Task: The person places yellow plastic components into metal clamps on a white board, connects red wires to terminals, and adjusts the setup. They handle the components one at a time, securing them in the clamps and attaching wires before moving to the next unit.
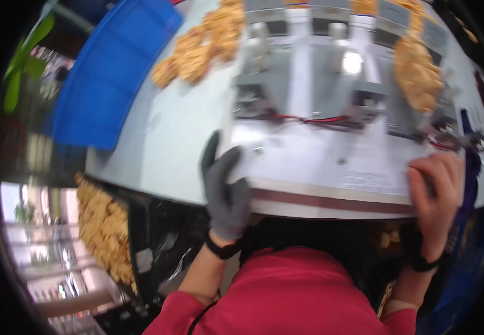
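Note:
My left hand (226, 192), in a grey glove, rests at the front left corner of a white paper-covered work board (314, 162). Its fingers are stretched out and apart, and nothing shows in them. At the board's front right my bare right hand (436, 187) has its fingers bent inward; motion blurs them, and what they hold, if anything, I cannot make out. Grey metal fixtures (253, 101) stand on the board. A red and black wire (312, 119) runs between two of them. Another fixture (443, 134) with a reddish wire lies just beyond my right fingers.
A blue plastic bin (116, 72) stands at the far left of the white table (164, 142). Yellowish clumps of parts (197, 53) lie beside it, with another clump (418, 72) at the right. More yellowish pieces (105, 229) are heaped below at left. A purple strip (470, 162) hangs at right.

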Demonstrator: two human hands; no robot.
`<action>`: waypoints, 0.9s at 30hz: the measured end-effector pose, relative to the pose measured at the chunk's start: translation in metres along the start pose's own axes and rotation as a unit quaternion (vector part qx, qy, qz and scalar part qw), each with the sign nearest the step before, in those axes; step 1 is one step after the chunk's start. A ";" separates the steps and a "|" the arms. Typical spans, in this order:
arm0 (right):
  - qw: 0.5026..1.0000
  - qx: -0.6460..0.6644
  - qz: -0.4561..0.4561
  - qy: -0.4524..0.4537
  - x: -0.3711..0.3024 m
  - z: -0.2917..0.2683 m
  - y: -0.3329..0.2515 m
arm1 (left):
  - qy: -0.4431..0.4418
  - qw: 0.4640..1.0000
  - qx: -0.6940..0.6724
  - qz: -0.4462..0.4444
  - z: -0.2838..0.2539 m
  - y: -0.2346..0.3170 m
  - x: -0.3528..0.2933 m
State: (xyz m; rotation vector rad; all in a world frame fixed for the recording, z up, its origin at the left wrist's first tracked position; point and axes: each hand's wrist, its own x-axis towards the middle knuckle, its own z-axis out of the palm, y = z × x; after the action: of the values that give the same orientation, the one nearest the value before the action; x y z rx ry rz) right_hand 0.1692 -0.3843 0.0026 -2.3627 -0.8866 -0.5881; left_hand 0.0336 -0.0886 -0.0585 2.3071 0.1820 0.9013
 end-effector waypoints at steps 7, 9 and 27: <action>0.999 0.000 0.011 -0.032 -0.004 0.001 0.002 | -0.011 1.000 -0.024 -0.017 -0.002 0.000 -0.001; 0.999 -0.002 0.003 -0.039 -0.002 0.001 0.003 | -0.010 1.000 -0.024 -0.015 -0.002 -0.001 -0.002; 0.999 0.002 0.001 -0.043 -0.002 -0.001 0.006 | -0.013 1.000 -0.026 -0.006 -0.002 0.000 0.000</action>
State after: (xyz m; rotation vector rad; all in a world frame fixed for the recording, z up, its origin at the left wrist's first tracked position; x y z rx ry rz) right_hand 0.1718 -0.3896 0.0003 -2.3997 -0.9227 -0.4863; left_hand 0.0322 -0.0869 -0.0574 2.2667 0.1594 0.8604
